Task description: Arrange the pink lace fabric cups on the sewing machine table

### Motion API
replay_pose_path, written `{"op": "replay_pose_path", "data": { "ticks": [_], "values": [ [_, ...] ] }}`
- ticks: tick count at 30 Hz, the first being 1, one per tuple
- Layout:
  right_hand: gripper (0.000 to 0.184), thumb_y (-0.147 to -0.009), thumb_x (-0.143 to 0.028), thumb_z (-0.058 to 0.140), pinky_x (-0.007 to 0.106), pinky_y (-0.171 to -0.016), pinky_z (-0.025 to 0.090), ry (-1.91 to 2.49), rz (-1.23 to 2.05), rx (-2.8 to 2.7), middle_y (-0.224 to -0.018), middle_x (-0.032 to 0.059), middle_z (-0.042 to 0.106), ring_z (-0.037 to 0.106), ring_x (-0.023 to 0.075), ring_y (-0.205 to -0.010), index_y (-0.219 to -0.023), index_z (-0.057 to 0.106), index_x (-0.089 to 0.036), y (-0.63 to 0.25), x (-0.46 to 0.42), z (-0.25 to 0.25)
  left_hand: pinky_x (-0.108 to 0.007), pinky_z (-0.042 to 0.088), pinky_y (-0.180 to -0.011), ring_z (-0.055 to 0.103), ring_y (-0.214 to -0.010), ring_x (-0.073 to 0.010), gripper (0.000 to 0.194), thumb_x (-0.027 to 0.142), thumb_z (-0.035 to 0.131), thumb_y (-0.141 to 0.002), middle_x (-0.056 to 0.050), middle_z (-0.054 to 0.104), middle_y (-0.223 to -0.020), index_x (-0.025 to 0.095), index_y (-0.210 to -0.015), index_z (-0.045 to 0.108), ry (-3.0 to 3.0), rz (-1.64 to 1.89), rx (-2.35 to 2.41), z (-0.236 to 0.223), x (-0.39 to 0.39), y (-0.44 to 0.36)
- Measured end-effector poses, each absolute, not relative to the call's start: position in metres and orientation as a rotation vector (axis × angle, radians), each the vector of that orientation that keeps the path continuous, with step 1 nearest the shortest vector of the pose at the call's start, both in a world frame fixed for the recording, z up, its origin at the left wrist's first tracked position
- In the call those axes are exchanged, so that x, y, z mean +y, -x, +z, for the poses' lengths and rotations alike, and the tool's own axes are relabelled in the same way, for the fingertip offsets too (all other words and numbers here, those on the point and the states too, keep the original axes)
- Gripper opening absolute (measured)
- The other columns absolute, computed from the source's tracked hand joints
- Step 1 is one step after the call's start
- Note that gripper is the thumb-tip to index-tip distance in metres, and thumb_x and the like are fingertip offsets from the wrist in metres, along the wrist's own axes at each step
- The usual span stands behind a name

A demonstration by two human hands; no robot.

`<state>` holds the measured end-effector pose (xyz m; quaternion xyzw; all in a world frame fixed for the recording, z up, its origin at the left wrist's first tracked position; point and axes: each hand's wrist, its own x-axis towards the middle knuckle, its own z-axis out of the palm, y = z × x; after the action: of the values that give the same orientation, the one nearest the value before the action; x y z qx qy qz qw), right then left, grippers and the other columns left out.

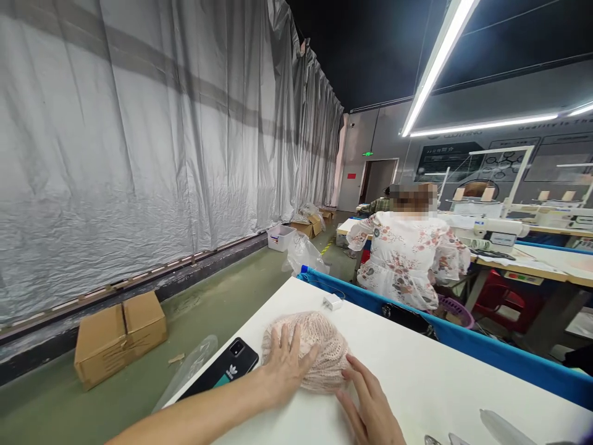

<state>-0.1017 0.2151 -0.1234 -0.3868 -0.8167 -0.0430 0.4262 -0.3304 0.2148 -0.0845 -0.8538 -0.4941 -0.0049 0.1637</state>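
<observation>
Pressing down on the pink knitted hat, you have your left hand flat on its near-left part, fingers spread, gripping nothing. Your right hand lies open at the hat's near-right edge, fingertips touching it. The hat sits on the white table, just right of the black phone. This looks like smoothing; next calls for an even, light stroke outward.
</observation>
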Motion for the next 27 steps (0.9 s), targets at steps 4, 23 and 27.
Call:
{"op": "replay_pose_path", "data": {
  "ticks": [4, 23, 27],
  "values": [
    [0.01, -0.093, -0.028, 0.05, 0.042, -0.082, 0.055, 0.958, -0.068, -1.966, -0.115, 0.009, 0.058, 0.06, 0.025, -0.106, -0.1, 0.056, -0.026, 0.102, 0.225, -0.12, -0.061, 0.041, -0.093, 0.044, -0.124, -0.0441, 0.092, 0.044, 0.069, -0.075, -0.022, 0.041, -0.141, 0.02, -0.149, 0.02, 2.872, -0.396, -1.494, -0.043, 0.218, 0.328],
    [0.027, -0.094, -0.041, 0.041, 0.024, -0.053, 0.051, 1.115, 0.067, -1.905, -0.083, -0.0019, 0.07, 0.067, 0.0156, -0.062, -0.113, 0.057, -0.032, 0.132, 0.239, -0.088, -0.026, 0.014, -0.049, 0.018, -0.049, -0.0083, 0.037, 0.02, 0.052, -0.074, 0.006, 0.016, -0.049, 0.018, -0.045, 0.028, 2.989, -1.418, -1.97, -0.022, 0.245, 0.309],
    [0.025, -0.092, -0.043, 0.043, 0.025, -0.045, 0.046, 1.173, -0.006, -1.921, -0.085, -0.0031, 0.074, 0.067, 0.0188, -0.057, -0.1, 0.065, -0.036, 0.135, 0.24, -0.08, -0.026, 0.014, -0.049, 0.019, -0.047, -0.0077, 0.04, 0.021, 0.053, -0.076, 0.007, 0.019, -0.046, 0.019, -0.045, 0.028, 2.95, -1.521, -2.042, -0.023, 0.245, 0.311]
  ]
}}
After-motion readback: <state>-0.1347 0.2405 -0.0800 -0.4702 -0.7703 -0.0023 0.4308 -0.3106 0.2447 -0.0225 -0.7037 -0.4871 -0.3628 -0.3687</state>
